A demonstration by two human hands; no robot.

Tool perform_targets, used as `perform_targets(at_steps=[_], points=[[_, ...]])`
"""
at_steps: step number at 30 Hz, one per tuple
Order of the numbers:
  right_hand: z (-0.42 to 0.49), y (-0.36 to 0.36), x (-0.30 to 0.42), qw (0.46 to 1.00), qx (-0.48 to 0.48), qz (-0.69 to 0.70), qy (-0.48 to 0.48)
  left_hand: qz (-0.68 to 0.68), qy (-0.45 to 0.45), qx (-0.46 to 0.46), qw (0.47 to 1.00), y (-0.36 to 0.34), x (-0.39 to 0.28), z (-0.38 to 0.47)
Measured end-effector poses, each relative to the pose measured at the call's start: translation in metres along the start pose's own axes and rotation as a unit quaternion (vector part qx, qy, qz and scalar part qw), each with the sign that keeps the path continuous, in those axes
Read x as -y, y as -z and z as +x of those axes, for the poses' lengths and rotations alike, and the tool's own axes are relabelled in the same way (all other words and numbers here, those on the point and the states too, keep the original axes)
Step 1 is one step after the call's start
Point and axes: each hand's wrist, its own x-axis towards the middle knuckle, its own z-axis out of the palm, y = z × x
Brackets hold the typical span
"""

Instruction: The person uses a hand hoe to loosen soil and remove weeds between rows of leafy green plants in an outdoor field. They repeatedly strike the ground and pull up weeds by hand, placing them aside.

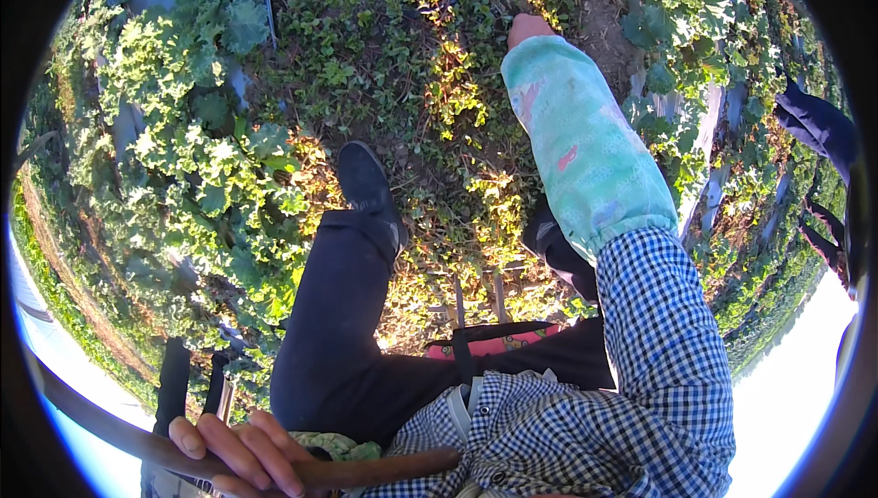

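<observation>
My left hand (254, 453) is wrapped around a brown rod-like handle (384, 468), low in the view; the far end of the handle curves off to the left rim. My right arm, in a checked shirt with a green patterned sleeve cover (583, 141), reaches down and forward. Only a small part of my right hand (528, 29) shows past its cuff, low over the weeds (446, 52); its fingers are hidden, so whether it grips anything cannot be seen.
Rows of curly kale (206, 155) grow left and right, with plastic mulch (713, 148) showing between plants. My dark shoe (363, 175) stands on the weedy path. Behind my legs is a pink patterned cloth item (507, 342). Another person's dark-clothed limb (816, 121) is at the right.
</observation>
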Motion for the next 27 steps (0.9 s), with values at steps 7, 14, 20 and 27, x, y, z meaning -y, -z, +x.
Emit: perform_targets(at_steps=[7, 14, 20, 27], points=[[0.006, -0.06, -0.044, 0.983, 0.103, -0.096, 0.115, -0.077, -0.044, -0.102, 0.991, -0.017, 0.008, -0.008], [-0.064, -0.092, -0.098, 0.925, 0.314, -0.002, 0.214, -0.029, 0.006, -0.043, 0.999, -0.007, 0.003, -0.006], [-0.024, -0.029, -0.041, 0.983, -0.144, 0.115, 0.009, -0.027, 0.002, -0.09, 0.996, -0.021, 0.004, -0.007], [0.015, -0.04, -0.017, 0.998, -0.015, 0.039, -0.046, -0.063, -0.011, -0.136, 0.989, -0.032, 0.013, -0.004]])
